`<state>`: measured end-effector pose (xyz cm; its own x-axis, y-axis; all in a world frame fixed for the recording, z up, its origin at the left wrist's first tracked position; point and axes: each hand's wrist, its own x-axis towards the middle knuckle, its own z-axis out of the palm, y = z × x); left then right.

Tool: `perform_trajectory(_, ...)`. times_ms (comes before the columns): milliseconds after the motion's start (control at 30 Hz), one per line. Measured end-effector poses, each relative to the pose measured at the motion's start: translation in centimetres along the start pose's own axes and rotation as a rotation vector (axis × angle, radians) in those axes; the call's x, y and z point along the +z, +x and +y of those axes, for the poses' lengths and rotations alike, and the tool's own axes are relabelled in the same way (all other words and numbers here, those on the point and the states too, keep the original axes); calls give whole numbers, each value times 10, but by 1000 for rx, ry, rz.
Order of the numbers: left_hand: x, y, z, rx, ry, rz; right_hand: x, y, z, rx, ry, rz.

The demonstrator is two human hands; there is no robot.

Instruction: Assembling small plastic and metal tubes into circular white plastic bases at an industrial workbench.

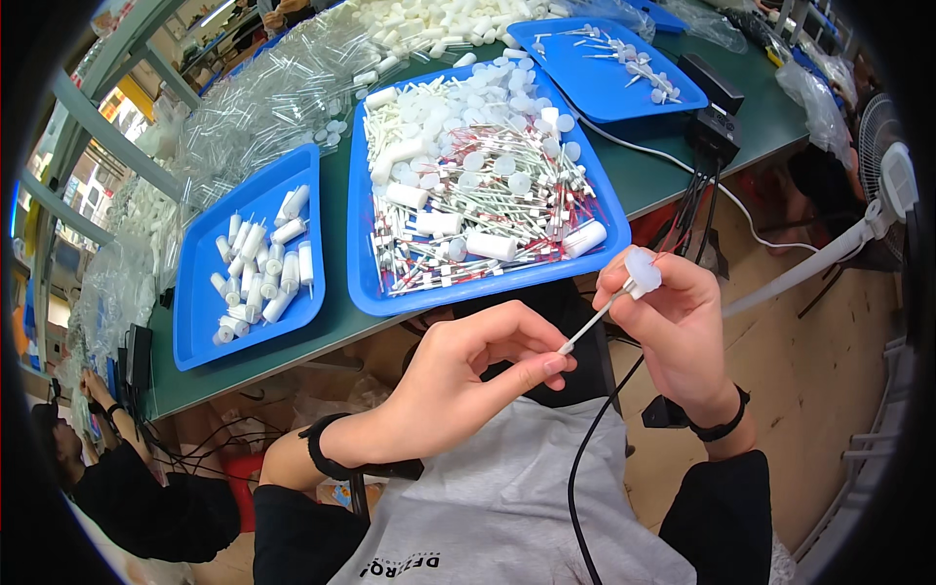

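My right hand [678, 327] pinches a translucent white round cap [643, 269] between thumb and fingers. From the cap a thin pale stem [591, 326] slants down to the left, and a bit of red wire shows by the right fingers. My left hand [473, 375] has its thumb and forefinger closed on the stem's lower tip. Both hands are in the air in front of the table, just nearer to me than the large blue tray [429, 301]. That tray holds white cylinders, translucent caps and a heap of thin stems with red wires.
A smaller blue tray [198, 341] of white cylinders lies left; another blue tray [585, 93] holds capped stems at back right. Clear tubes [249, 117] and white parts heap behind. Black power boxes [715, 132] and cables sit at the right edge, near a fan [882, 185]. Another person [146, 497] works left.
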<state>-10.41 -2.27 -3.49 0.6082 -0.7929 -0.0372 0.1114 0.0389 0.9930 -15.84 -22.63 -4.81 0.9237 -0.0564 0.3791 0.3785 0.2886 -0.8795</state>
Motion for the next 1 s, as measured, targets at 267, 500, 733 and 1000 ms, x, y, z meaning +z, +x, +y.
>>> perform_trajectory(267, -5, 2, -8, 36, 69, 26, 4, 0, 6, 175, -75, -41)
perform_trajectory(500, -5, 6, -17, 245, 331, 262, 4, 8, 0, 270, -140, -149)
perform_trajectory(733, -5, 6, -18, 303, 341, 271, 5, 7, -5, 374, -95, -154)
perform_trajectory(1000, -2, 5, -12, 307, 353, 297, 9, 6, -10, 338, 22, -200)
